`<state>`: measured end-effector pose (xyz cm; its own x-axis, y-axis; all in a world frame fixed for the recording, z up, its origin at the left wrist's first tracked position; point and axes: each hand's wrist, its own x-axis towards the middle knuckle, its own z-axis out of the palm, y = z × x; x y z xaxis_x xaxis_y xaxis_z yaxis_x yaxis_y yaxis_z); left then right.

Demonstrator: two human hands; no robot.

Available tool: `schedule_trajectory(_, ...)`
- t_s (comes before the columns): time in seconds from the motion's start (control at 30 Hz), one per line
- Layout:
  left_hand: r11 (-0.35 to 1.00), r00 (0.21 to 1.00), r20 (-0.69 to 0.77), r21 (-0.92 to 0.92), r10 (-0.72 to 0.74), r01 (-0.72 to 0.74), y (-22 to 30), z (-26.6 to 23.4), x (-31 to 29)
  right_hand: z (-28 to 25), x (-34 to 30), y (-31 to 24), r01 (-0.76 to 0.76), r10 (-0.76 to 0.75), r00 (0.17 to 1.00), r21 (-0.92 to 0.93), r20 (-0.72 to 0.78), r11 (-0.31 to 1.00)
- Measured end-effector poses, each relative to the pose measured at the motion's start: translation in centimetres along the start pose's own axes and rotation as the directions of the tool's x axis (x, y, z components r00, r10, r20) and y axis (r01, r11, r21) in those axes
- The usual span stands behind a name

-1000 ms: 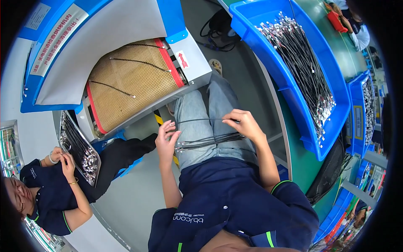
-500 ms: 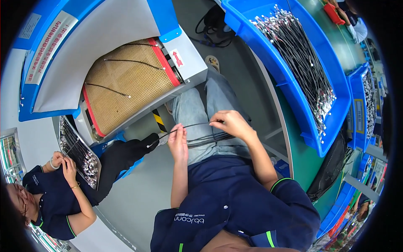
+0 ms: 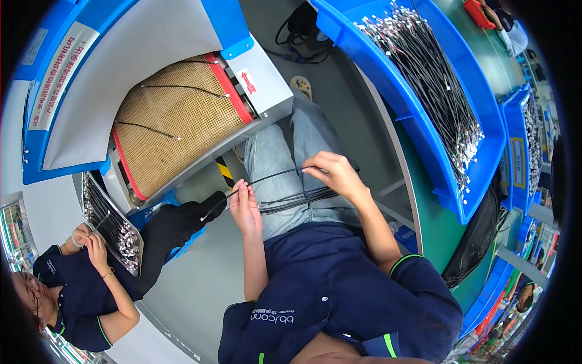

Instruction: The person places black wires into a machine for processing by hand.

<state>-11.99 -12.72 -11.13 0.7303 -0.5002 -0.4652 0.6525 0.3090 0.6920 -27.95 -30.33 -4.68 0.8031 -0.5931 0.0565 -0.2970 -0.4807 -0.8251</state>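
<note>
A thin black cable (image 3: 276, 176) runs between my hands above my lap. My left hand (image 3: 246, 212) pinches it between thumb and fingertips, and its end with a small white connector (image 3: 203, 219) sticks out past that hand to the left. Farther right, my right hand (image 3: 337, 175) is closed on the same cable, palm down; the cable's other end is hidden by that hand. Several more black cables (image 3: 285, 204) lie loosely bunched across my thighs, just below the held one.
To the left, a mesh conveyor belt (image 3: 176, 115) with red edges carries several short cables out of a blue and white machine. A blue bin (image 3: 485, 164) heaped with cables stands on the green table (image 3: 403, 182) at right. A co-worker (image 3: 91, 291) handles cables from a tray at lower left.
My left hand has slid left, away from my right hand, so a longer stretch of cable shows between them. The whole view has shifted slightly.
</note>
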Motion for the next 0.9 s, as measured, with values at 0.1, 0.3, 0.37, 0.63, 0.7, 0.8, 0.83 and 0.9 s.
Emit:
schedule_trajectory(0.1, 1.0, 1.0, 0.023, -0.016, 0.014, -0.014, 0.1, -0.2, 0.1, 0.2, 0.0, 0.1, 0.08, -0.081, 0.994, -0.021, -0.071, 0.997)
schedule_trajectory(0.3, 0.999, 0.999, 0.022, -0.023, 0.042, -0.042, 0.3, -0.3, 0.1, 0.2, 0.0, -0.4, 0.266, -0.292, 0.949, -0.194, -0.116, 0.944)
schedule_trajectory(0.37, 0.998, 0.998, 0.016, -0.02, 0.054, -0.053, 0.4, -0.3, 0.0, 0.3, 0.0, -0.6, 0.258, -0.285, 0.95, -0.198, -0.126, 0.946)
schedule_trajectory(0.63, 0.996, 0.996, 0.005, -0.03, 0.085, -0.085, 0.9, 0.1, -0.4, 0.4, 0.0, -0.5, 0.16, -0.169, 0.975, -0.074, -0.146, 0.984)
schedule_trajectory(0.7, 0.997, 0.997, -0.001, -0.027, 0.079, -0.079, 1.0, 0.1, -0.4, 0.3, -0.2, -0.4, 0.135, -0.143, 0.983, -0.071, -0.12, 0.988)
schedule_trajectory(0.8, 0.997, 0.997, -0.004, -0.022, 0.072, -0.072, 1.0, 0.0, -0.5, 0.3, -0.3, -0.3, 0.164, -0.168, 0.979, -0.044, -0.116, 0.986)
schedule_trajectory(0.83, 0.997, 0.998, -0.002, -0.019, 0.07, -0.07, 1.0, -0.1, -0.5, 0.3, -0.3, -0.3, 0.168, -0.172, 0.979, -0.044, -0.111, 0.985)
schedule_trajectory(0.9, 0.997, 0.998, 0.001, -0.014, 0.07, -0.07, 1.1, -0.1, -0.6, 0.3, -0.4, -0.5, 0.173, -0.177, 0.979, -0.044, -0.106, 0.984)
